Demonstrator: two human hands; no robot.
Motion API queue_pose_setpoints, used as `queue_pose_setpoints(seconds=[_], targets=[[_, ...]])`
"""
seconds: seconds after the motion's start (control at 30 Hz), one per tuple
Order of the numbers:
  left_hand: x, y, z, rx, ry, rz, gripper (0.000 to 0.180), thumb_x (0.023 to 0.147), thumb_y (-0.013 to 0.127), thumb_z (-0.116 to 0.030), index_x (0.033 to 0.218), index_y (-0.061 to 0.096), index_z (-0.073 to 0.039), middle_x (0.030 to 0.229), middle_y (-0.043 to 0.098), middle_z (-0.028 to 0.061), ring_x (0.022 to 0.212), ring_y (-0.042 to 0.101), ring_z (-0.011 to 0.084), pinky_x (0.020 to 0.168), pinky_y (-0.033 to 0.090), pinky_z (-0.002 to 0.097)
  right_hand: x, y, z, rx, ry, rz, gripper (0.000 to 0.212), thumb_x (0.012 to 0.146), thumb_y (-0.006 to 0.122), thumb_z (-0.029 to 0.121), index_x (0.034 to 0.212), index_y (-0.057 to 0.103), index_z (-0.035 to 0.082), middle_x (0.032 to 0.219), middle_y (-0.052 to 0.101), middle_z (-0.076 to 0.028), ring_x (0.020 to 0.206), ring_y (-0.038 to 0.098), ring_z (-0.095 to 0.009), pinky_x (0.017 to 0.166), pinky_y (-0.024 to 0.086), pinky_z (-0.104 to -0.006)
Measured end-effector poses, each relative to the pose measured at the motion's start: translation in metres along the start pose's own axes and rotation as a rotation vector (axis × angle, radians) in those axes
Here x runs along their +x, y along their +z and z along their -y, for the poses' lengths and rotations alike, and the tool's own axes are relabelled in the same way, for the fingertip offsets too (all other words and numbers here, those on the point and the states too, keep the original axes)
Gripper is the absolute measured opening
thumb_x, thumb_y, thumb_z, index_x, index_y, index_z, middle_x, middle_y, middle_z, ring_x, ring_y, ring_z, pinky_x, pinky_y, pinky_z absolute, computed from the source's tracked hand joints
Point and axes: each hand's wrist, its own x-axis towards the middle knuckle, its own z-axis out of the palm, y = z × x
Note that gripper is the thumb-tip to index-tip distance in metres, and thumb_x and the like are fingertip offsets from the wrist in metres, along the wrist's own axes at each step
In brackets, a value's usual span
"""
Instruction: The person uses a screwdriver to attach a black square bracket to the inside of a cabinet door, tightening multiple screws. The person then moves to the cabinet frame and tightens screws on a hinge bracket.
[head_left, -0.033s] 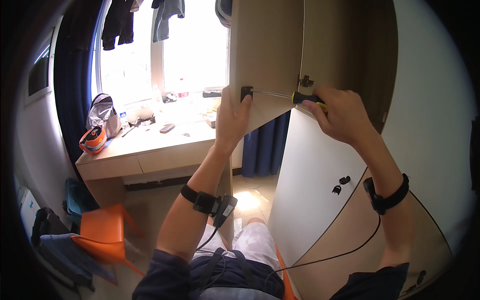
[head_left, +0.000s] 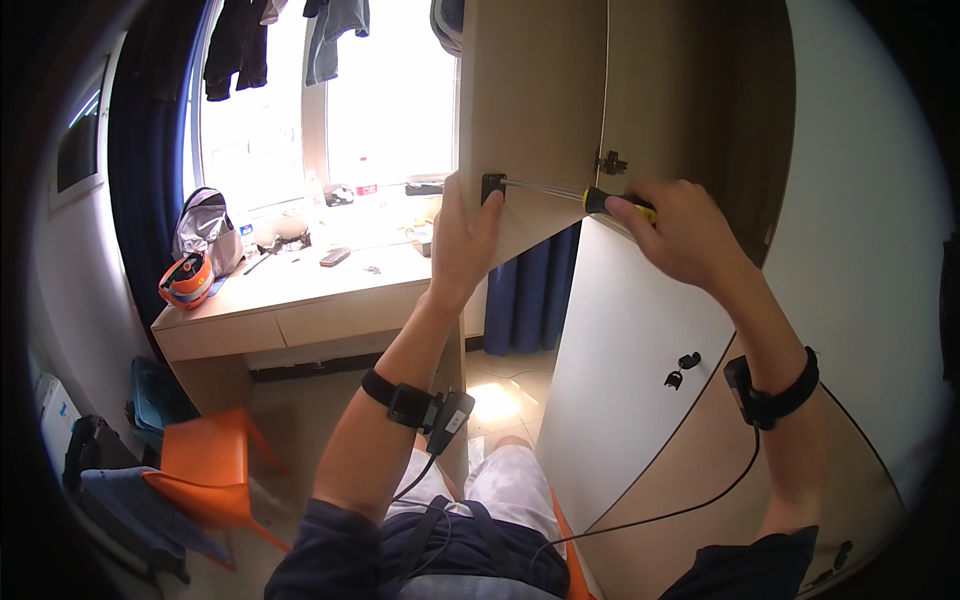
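My right hand (head_left: pixel 680 225) is closed round the black-and-yellow handle of a screwdriver (head_left: pixel 597 200). The shank runs left, and its tip meets a small black fitting (head_left: pixel 493 187) on the inner face of a raised wooden cabinet door (head_left: pixel 535 90). With the thumb pressed on that fitting, my left hand (head_left: pixel 464 240) grips the door's left edge; some of its fingers are hidden. A metal hinge (head_left: pixel 612 162) sits just above my right hand, where door and cabinet meet. Whatever the tip engages is too small to make out.
Below stands a white cabinet panel (head_left: pixel 620 330) with black hardware (head_left: pixel 682 370). On the left, a desk (head_left: pixel 290 310) under the window carries a bag, an orange helmet-like item (head_left: pixel 187 280) and a phone (head_left: pixel 335 257). An orange chair (head_left: pixel 205 460) is at lower left. A cable joins my wrist straps.
The screwdriver's handle has rolled slightly in my right hand, with its yellow collar now showing at the front. My left hand and the door stay where they were.
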Motion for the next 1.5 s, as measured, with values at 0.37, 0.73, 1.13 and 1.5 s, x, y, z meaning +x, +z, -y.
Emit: queue_pose_setpoints(seconds=[0.37, 0.73, 1.13, 1.5], targets=[[-0.006, 0.012, -0.007, 0.028, 0.011, -0.004, 0.031, 0.091, 0.054, -0.016, 0.115, 0.044, 0.001, 0.091, 0.06, 0.0205, 0.084, 0.059, 0.0319, 0.078, 0.046, 0.0386, -0.018, -0.012, -0.012, 0.143, -0.074, -0.177, 0.027, 0.08, 0.069, 0.019, 0.095, 0.055, 0.002, 0.074, 0.06, -0.012, 0.062, 0.056, -0.022, 0.06, 0.045, -0.0341], [-0.006, 0.014, -0.006, 0.017, 0.029, 0.005, 0.03, 0.091, 0.054, -0.016, 0.114, 0.045, 0.001, 0.09, 0.06, 0.0198, 0.082, 0.06, 0.0336, 0.075, 0.047, 0.0404, -0.012, 0.0, -0.02, 0.293, -0.045, -0.119, 0.024, 0.081, 0.067, 0.022, 0.089, 0.056, 0.002, 0.063, 0.057, -0.014, 0.054, 0.052, -0.028, 0.056, 0.042, -0.036], [-0.001, 0.003, 0.007, 0.074, 0.067, -0.013, 0.03, 0.09, 0.055, -0.017, 0.112, 0.045, 0.001, 0.09, 0.06, 0.02, 0.083, 0.06, 0.0333, 0.075, 0.046, 0.0393, 0.003, -0.012, 0.011, 0.134, 0.148, 0.026, 0.036, 0.08, 0.068, 0.034, 0.073, 0.06, 0.0, 0.065, 0.059, -0.014, 0.058, 0.057, -0.026, 0.056, 0.044, -0.0354], [-0.004, 0.007, -0.003, -0.032, 0.04, 0.004, 0.029, 0.09, 0.055, -0.014, 0.112, 0.045, 0.001, 0.091, 0.06, 0.0169, 0.082, 0.059, 0.0266, 0.074, 0.047, 0.0359, -0.001, -0.016, 0.002, 0.027, 0.031, -0.15, 0.039, 0.077, 0.074, 0.035, 0.081, 0.06, -0.001, 0.065, 0.06, -0.013, 0.058, 0.057, -0.026, 0.061, 0.046, -0.036]])
